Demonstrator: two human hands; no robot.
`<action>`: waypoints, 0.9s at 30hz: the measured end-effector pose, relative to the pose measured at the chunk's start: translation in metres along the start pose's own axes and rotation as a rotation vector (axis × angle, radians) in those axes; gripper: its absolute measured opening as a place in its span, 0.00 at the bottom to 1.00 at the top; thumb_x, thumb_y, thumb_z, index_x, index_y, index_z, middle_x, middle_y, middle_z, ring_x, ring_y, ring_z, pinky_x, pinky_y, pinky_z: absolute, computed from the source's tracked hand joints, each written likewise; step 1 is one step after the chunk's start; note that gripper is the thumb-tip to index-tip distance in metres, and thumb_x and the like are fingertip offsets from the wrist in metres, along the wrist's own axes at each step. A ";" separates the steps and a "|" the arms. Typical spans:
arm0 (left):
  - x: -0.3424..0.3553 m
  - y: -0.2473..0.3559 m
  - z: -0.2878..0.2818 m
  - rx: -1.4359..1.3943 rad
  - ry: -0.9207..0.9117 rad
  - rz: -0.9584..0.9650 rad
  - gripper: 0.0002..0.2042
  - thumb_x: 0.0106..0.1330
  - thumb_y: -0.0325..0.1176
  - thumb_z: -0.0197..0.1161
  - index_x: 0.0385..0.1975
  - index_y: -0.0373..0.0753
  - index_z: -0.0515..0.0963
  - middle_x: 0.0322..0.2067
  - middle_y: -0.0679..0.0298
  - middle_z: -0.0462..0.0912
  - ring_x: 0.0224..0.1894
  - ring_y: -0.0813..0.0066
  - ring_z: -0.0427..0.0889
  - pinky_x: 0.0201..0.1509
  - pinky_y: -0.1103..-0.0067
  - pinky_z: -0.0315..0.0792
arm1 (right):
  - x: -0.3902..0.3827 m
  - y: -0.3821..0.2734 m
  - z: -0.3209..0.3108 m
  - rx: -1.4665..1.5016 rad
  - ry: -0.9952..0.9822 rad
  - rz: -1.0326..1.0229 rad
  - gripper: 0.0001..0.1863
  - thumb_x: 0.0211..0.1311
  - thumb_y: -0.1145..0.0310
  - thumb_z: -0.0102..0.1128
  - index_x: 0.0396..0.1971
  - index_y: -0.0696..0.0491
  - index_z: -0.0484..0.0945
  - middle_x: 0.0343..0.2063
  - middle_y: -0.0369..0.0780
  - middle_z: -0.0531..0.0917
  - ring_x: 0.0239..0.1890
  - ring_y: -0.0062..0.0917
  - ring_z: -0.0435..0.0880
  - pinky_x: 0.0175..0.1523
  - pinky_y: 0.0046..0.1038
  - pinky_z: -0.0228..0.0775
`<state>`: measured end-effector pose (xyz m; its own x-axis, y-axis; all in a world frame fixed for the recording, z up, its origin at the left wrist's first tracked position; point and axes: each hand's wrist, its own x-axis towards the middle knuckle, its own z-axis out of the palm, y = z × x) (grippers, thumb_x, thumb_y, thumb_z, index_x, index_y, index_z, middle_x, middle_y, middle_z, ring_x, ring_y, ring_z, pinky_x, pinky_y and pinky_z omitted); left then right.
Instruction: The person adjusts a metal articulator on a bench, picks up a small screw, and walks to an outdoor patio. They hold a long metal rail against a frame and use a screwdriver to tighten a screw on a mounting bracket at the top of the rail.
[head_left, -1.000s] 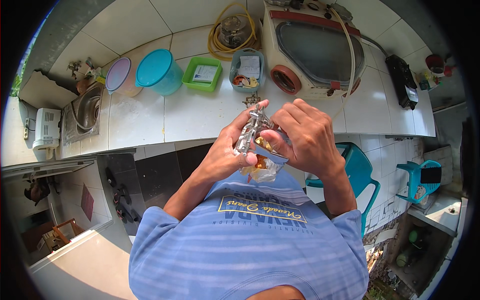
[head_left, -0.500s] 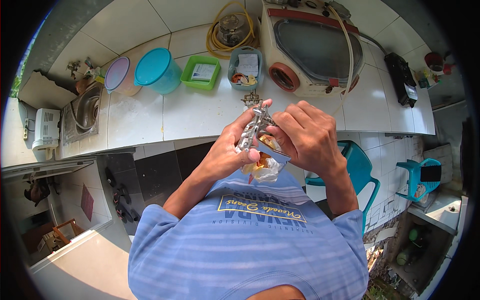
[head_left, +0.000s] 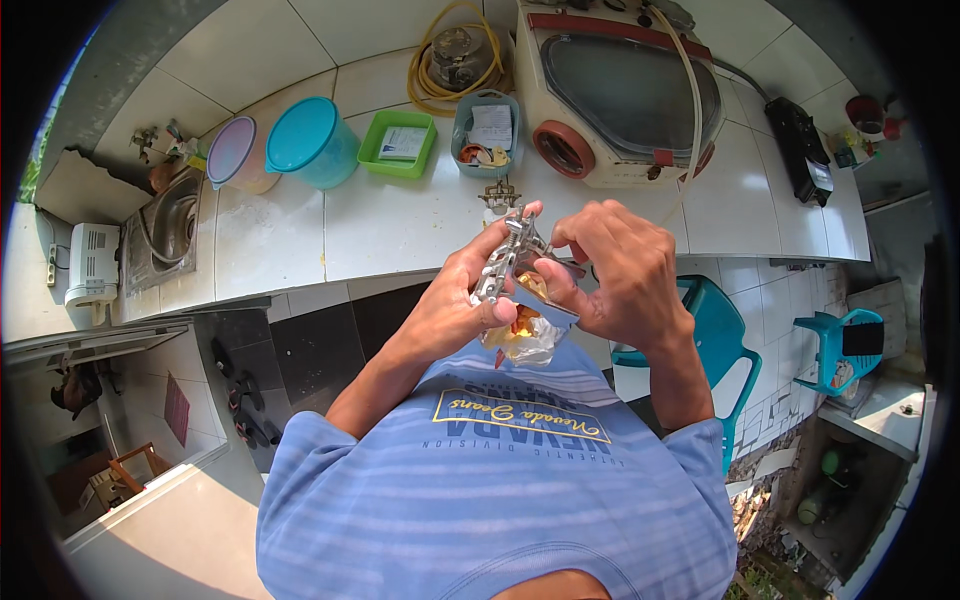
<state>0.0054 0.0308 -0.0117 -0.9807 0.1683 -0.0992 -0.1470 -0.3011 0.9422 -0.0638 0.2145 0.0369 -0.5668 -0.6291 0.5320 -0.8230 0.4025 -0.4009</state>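
Note:
My left hand [head_left: 465,300] is closed round a silver metal hinged frame with screws [head_left: 505,255], which holds yellowish and orange pieces and crumpled whitish material [head_left: 530,335] underneath. My right hand [head_left: 622,270] is bent over the frame's right side, thumb and curled fingertips at its metal parts; the exact contact is partly hidden. The frame is held above my blue shirt, in front of the counter edge. A similar brass-coloured metal frame [head_left: 499,195] stands on the white tiled counter [head_left: 270,240] just beyond my hands.
Along the counter are a sink [head_left: 165,230], lidded tubs [head_left: 310,140], green tray [head_left: 395,128], grey basket [head_left: 485,112], coiled yellow hose [head_left: 425,75], large cabinet with dark window [head_left: 625,95] and black device [head_left: 798,145]. Teal chairs [head_left: 730,360] stand right; a white appliance [head_left: 95,260] sits left.
My right hand's fingers have shifted slightly on the frame, with the index finger curling at its top. My left hand keeps its grip. The view has shifted slightly.

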 end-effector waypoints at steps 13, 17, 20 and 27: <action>-0.002 -0.001 -0.003 0.077 -0.060 -0.042 0.58 0.42 0.74 0.69 0.71 0.43 0.60 0.27 0.70 0.73 0.31 0.82 0.74 0.41 0.81 0.70 | -0.006 0.002 0.007 -0.102 0.010 -0.085 0.07 0.57 0.67 0.65 0.28 0.55 0.78 0.23 0.38 0.80 0.26 0.30 0.80 0.29 0.31 0.72; -0.002 -0.003 -0.002 0.084 -0.040 -0.007 0.57 0.43 0.74 0.69 0.71 0.43 0.60 0.32 0.67 0.75 0.39 0.78 0.76 0.48 0.76 0.70 | -0.007 0.004 0.013 0.029 0.008 -0.036 0.08 0.61 0.67 0.62 0.29 0.57 0.77 0.24 0.41 0.81 0.26 0.34 0.81 0.30 0.33 0.72; -0.003 -0.006 -0.005 0.047 -0.044 -0.013 0.57 0.45 0.73 0.69 0.71 0.42 0.60 0.38 0.64 0.76 0.43 0.75 0.76 0.54 0.72 0.69 | -0.008 0.006 0.016 0.098 -0.032 0.019 0.08 0.62 0.67 0.62 0.30 0.57 0.77 0.24 0.42 0.81 0.26 0.35 0.81 0.30 0.34 0.72; -0.005 0.004 -0.004 0.073 -0.042 -0.036 0.56 0.47 0.70 0.71 0.71 0.39 0.59 0.43 0.62 0.76 0.45 0.75 0.75 0.57 0.74 0.69 | -0.008 0.003 0.015 0.148 0.044 0.044 0.08 0.59 0.66 0.66 0.32 0.55 0.78 0.25 0.40 0.82 0.26 0.34 0.81 0.29 0.33 0.70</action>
<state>0.0089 0.0249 -0.0087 -0.9684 0.2176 -0.1217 -0.1712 -0.2253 0.9591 -0.0610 0.2105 0.0198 -0.6060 -0.5821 0.5421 -0.7845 0.3250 -0.5281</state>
